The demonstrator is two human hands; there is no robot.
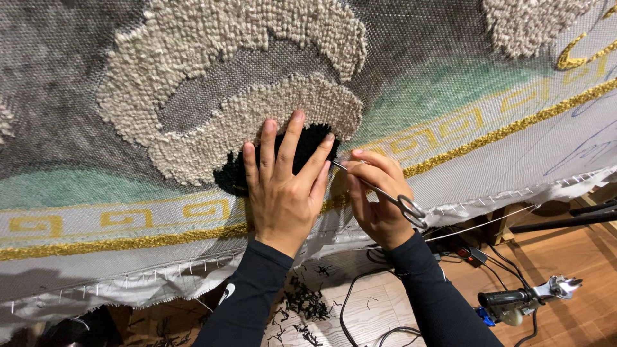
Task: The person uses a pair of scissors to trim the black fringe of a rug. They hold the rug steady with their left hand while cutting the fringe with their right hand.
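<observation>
Warm, fairly bright light is falling on the stretched cloth [450,77] from the right, while its far left is lying dimmer. Shadow is pooling under the near cloth edge. The wide lens is bending the edges; focus is staying sharp throughout.

Left hand [283,186] flat on black tufted patch [302,149]; right hand [376,199] grips scissors [385,196], tips at patch edge.

I see slim metal scissors [385,195] slanting at frame centre, tips at a black tufted patch [302,151] on the stretched cloth.
</observation>
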